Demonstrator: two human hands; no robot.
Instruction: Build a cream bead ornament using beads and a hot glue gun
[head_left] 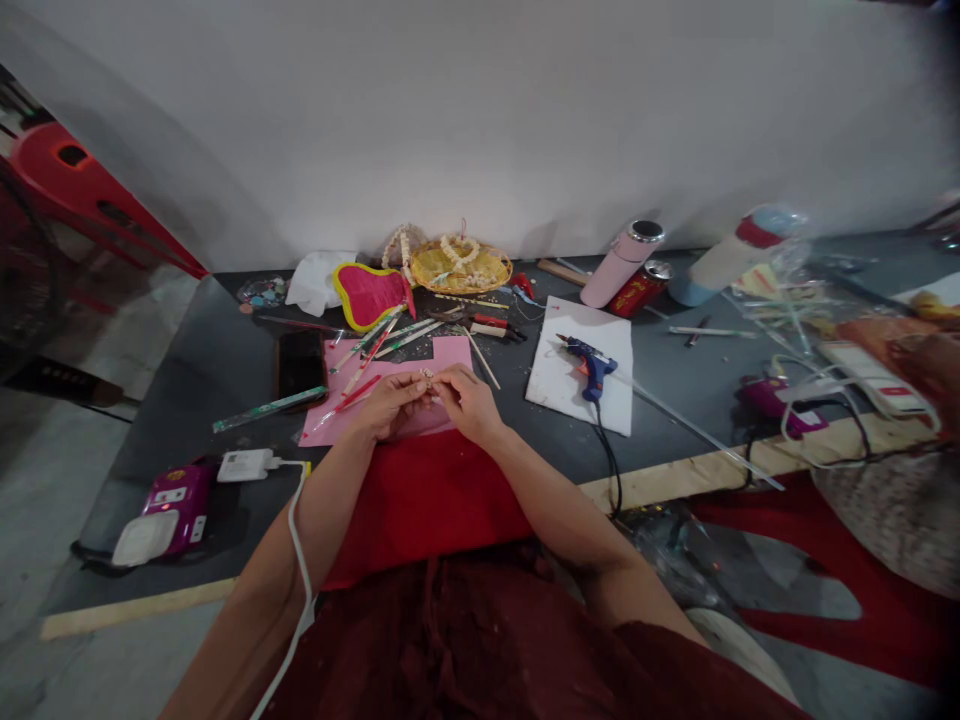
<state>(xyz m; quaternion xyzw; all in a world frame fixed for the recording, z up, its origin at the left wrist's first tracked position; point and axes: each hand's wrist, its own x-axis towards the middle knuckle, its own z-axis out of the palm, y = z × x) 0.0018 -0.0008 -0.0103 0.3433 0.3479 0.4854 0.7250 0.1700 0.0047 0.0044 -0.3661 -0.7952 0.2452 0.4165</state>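
My left hand (396,404) and my right hand (471,402) meet over the near edge of a pink sheet (451,352). Between their pinched fingertips is a small pale piece (427,374) that looks beaded; the fingers cover most of it. Red cloth (442,500) spreads just below my hands. Left of them lie red strips and green-and-white sticks (405,338), partly on the sheet. Dark-handled pliers (496,327) rest beyond my fingers. To the right, a blue glue gun (598,374) lies on a white foam board (553,335).
At the back stand a yellow basket (491,277) with pale beaded strings, a pink flask (616,268) and a red can (637,290). A phone (300,366) and a purple device (178,505) are on the left. A white cable (298,545) crosses my left arm. Another person's arm (877,345) appears at right.
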